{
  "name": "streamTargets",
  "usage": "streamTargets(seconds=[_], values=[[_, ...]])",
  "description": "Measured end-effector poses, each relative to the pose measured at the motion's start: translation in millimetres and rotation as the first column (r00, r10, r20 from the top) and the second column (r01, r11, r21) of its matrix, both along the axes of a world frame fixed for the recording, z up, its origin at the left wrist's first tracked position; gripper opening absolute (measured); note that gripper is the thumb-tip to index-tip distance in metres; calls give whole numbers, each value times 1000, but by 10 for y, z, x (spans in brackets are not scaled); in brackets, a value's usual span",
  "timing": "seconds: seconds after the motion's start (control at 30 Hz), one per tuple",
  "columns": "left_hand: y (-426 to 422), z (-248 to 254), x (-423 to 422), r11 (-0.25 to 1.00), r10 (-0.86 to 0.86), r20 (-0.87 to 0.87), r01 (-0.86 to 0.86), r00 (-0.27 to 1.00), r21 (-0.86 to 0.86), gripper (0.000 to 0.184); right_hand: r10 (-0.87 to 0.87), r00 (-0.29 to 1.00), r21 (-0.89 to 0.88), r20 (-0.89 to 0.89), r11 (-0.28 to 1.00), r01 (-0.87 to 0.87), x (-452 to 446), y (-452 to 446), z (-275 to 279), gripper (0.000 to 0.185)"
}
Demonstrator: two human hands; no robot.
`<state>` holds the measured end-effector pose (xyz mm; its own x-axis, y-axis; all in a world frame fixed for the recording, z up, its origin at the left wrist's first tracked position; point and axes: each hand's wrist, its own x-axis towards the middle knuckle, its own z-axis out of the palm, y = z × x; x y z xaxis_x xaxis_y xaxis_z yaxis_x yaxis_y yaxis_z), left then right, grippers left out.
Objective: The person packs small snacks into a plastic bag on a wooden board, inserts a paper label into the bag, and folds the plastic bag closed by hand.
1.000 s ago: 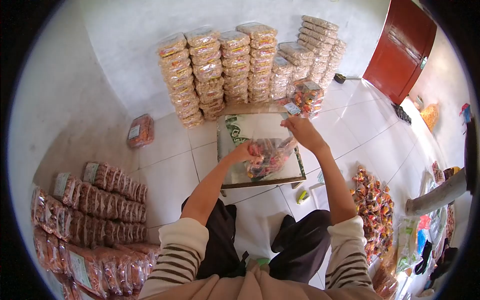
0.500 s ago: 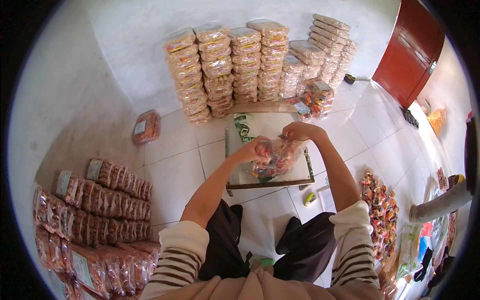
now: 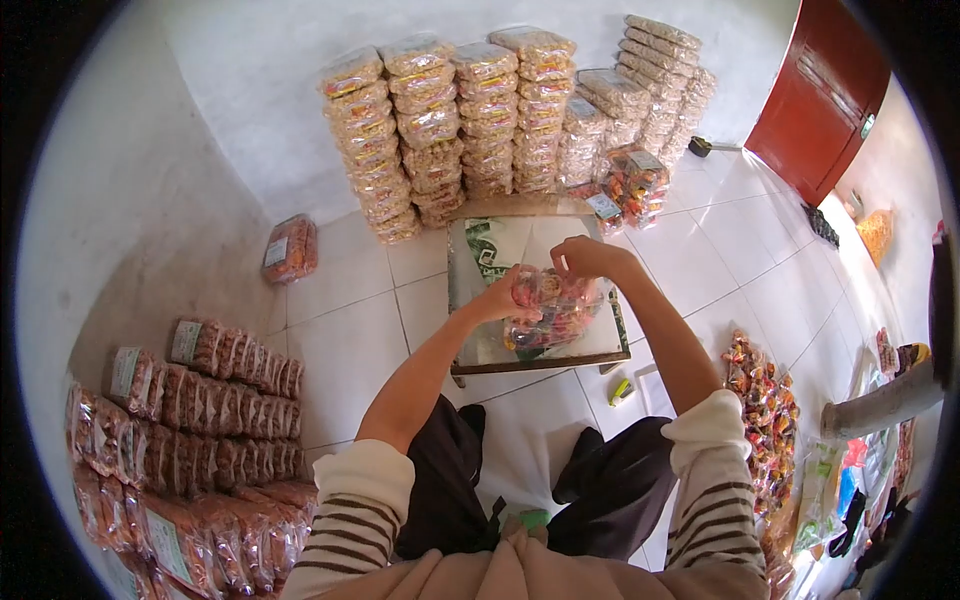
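Observation:
A clear plastic bag with several small red and dark packets inside rests on the low table in front of me. My left hand is closed round the bag's left side. Over the bag's upper edge, my right hand has its fingers curled in a pinch, seemingly on the plastic; the fingertips are partly hidden. The table has a whitish top with a green printed patch at its left.
Tall stacks of bagged snacks stand against the back wall. Rows of brown packs fill the left side. A pile of small packets lies at right. A yellow-green stapler lies on the floor near the table.
My right hand has shifted slightly left and up over the bag. The left hand still grips the bag, and the view has moved a little.

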<state>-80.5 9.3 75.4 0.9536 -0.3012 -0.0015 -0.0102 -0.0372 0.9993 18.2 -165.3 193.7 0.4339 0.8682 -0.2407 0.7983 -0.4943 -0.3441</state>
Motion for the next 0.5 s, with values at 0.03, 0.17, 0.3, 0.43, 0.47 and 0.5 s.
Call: streamTargets(seconds=[0.03,0.17,0.3,0.43,0.47,0.5], values=[[-32,30,-22,993,47,72,-55,996,106,82,30,997,38,76,999,-33,5,0,-60,24],[-65,112,-32,940,139,129,-172,982,296,83,-2,999,76,-46,997,5,88,11,-172,19],[-105,67,12,975,102,185,-135,977,179,77,39,998,222,43,974,-48,27,-91,-167,13],[-83,141,39,984,100,197,-126,975,127,83,-188,952,694,-240,652,304,-189,-522,385,23],[-85,143,46,971,117,246,-162,962,174,84,-206,917,791,-342,463,400,-211,-730,463,28],[-88,139,40,972,115,245,-161,963,173,84,-204,911,815,-359,407,413,-228,-907,457,38]])
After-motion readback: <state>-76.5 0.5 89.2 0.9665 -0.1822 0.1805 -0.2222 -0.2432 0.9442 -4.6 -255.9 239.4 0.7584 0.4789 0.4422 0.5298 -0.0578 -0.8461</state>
